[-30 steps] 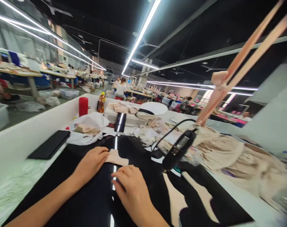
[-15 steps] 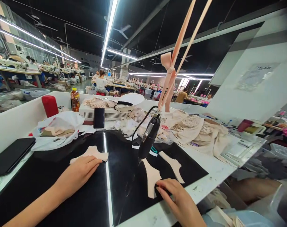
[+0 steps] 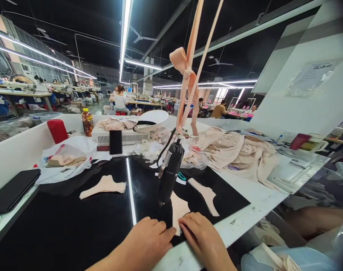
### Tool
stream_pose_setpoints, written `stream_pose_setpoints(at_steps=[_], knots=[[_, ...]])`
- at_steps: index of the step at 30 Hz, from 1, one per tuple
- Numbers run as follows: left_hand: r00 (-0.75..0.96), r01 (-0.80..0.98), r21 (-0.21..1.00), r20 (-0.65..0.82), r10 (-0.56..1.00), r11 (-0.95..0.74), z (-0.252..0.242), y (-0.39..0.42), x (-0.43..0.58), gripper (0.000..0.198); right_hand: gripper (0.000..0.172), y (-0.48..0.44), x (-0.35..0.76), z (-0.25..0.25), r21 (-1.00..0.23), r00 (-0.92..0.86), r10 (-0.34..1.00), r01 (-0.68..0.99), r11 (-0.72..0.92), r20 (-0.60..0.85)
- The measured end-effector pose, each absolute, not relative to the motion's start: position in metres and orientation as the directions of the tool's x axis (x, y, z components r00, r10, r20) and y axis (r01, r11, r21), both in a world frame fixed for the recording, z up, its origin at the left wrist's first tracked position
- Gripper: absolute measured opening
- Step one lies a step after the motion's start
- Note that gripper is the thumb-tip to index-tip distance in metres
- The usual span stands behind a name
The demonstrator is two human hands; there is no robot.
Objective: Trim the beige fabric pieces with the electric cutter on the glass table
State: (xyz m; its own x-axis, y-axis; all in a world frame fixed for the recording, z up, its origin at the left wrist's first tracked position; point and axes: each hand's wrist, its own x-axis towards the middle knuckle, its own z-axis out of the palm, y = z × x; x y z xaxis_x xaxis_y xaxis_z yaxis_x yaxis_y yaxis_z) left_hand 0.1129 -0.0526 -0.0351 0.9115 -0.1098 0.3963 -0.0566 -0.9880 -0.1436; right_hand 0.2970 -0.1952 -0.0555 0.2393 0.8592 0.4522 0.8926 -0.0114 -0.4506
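My left hand (image 3: 149, 242) and my right hand (image 3: 202, 237) lie side by side at the near edge of the black work mat (image 3: 75, 226), fingertips pressing on a beige cut fabric piece (image 3: 178, 210). Both hands have fingers stretched flat. A second beige piece (image 3: 204, 194) lies just right of it, and a third (image 3: 103, 186) lies alone further left on the mat. A black hand tool (image 3: 170, 171) hangs from pink straps (image 3: 188, 75) just above the piece under my fingers.
A black tablet (image 3: 11, 190) lies at the left edge. Behind the mat sit a white bag with fabric (image 3: 64, 158), a red cup (image 3: 57, 130), a bottle (image 3: 87, 122), a phone (image 3: 115, 142), a white box (image 3: 126, 136) and a beige garment heap (image 3: 239, 150). Other people work at distant tables.
My left hand has left the beige piece on the left and come across to the piece by my right hand. The view has swung slightly right and down.
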Motion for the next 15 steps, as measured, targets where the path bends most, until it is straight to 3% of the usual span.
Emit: stream_pose_setpoints(at_steps=[4,9,15], knots=[[0.916,-0.024,-0.115,0.395,-0.068,-0.993,-0.043,-0.053,0.121,0.027,0.026,-0.196,0.297,-0.055,-0.555,0.284,0.864,0.832,-0.006,0.416],[0.867,0.003,-0.004,0.499,0.001,-1.000,-0.046,-0.053,0.117,0.028,0.022,-0.195,0.306,-0.049,-0.730,0.395,0.865,0.682,-0.048,0.311],[0.801,-0.041,-0.021,0.597,-0.046,-0.999,-0.052,-0.051,0.121,0.017,0.031,-0.177,0.332,-0.037,-0.901,0.558,0.818,0.415,-0.127,0.142]])
